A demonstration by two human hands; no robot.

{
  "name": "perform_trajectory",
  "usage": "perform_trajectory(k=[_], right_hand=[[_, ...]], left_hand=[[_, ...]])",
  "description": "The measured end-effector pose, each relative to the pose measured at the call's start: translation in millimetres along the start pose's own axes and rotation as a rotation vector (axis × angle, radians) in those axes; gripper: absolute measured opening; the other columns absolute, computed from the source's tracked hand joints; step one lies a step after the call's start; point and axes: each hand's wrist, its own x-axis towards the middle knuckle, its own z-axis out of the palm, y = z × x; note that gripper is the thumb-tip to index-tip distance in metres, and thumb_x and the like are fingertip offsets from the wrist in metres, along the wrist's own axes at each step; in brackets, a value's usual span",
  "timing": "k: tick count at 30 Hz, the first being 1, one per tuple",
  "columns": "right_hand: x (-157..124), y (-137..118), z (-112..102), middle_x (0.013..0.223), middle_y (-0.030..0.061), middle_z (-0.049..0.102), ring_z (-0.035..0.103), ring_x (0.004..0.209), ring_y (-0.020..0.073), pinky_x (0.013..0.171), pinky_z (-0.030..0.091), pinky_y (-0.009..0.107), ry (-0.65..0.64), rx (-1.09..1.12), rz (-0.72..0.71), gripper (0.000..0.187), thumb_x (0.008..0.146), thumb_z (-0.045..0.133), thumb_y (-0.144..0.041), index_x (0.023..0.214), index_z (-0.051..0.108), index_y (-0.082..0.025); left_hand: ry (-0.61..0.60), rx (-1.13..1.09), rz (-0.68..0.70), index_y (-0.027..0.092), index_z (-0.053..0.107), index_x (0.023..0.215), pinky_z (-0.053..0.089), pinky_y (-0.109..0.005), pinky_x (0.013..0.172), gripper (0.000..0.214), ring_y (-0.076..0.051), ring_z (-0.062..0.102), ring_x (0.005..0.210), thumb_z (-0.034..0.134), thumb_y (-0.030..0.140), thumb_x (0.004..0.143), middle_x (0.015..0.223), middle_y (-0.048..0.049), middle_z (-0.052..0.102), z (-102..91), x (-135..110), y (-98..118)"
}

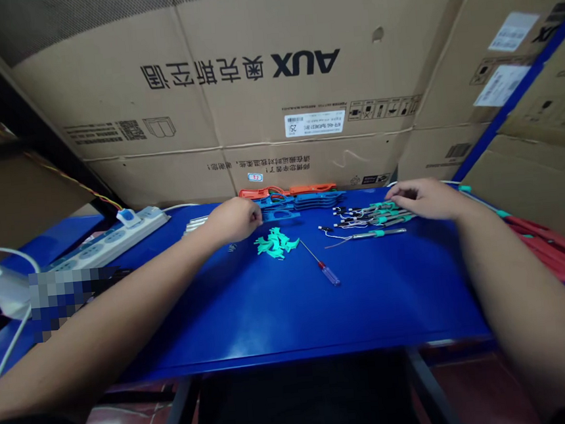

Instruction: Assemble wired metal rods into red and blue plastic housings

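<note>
My left hand is closed, fingertips pinched at the end of a flat blue plastic part with an oval hole. Just in front of it lies a pile of small mint-green plastic pieces. My right hand hovers at the right end of a group of thin metal tubes with green sleeves, white wires and small black connectors. Its thumb and fingers are curled but apart, and nothing shows between them. One such tube lies separately, nearer to me. A screwdriver with a clear purple handle points toward the green pile.
Behind stand stacked blue parts and orange parts. Silvery tubes lie partly behind my left hand. A white power strip runs along the left; red parts lie at the right. A cardboard wall closes off the blue table.
</note>
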Motion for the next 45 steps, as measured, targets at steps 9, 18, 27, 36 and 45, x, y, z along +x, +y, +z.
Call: perform_trajectory(k=[9,18,27,36,45], right_hand=[[1,-15,9,0.095,0.0027,0.074,0.067,0.084,0.0216,0.075,0.050,0.033,-0.341,-0.061,-0.108,0.031,0.077,0.060,-0.049,0.092,0.073,-0.024],[-2,-32,12,0.093,0.0048,0.072,0.065,0.082,0.0223,0.071,0.048,0.032,-0.412,-0.127,-0.197,0.039,0.077,0.066,-0.058,0.094,0.072,-0.023],[-12,-56,3,0.074,0.0002,0.064,0.054,0.065,0.0153,0.061,0.041,0.027,-0.294,-0.011,-0.249,0.036,0.081,0.064,-0.057,0.081,0.058,-0.022],[-31,-107,10,0.078,0.0005,0.068,0.060,0.066,0.0152,0.062,0.045,0.029,-0.089,0.145,-0.532,0.023,0.084,0.068,-0.046,0.083,0.063,-0.023],[-50,-129,14,0.082,-0.0004,0.070,0.063,0.070,0.0139,0.066,0.048,0.027,-0.198,0.209,-0.731,0.015,0.086,0.070,-0.037,0.087,0.061,-0.025]], left_hand=[[-0.134,-0.165,0.365,0.021,0.070,0.085,0.046,-0.028,0.064,0.013,-0.018,0.064,0.074,0.057,0.019,0.082,0.085,-0.0026,0.070,10.6,-89,70],[-0.136,-0.323,0.444,0.020,0.071,0.086,0.048,-0.026,0.061,0.013,-0.014,0.063,0.070,0.065,0.031,0.087,0.080,-0.0017,0.067,16.7,-77,59],[-0.045,-0.322,0.400,0.020,0.071,0.103,0.051,-0.029,0.077,0.024,-0.017,0.066,0.087,0.059,0.039,0.094,0.099,-0.0044,0.071,14.2,-68,44],[0.052,-0.454,0.309,0.018,0.060,0.108,0.051,-0.031,0.077,0.024,-0.017,0.063,0.086,0.063,0.032,0.089,0.101,-0.0043,0.068,19.4,-69,44],[-0.151,-0.539,0.628,0.020,0.071,0.106,0.052,-0.031,0.087,0.024,-0.017,0.065,0.094,0.059,0.013,0.086,0.101,-0.0045,0.070,19.4,-72,51]])
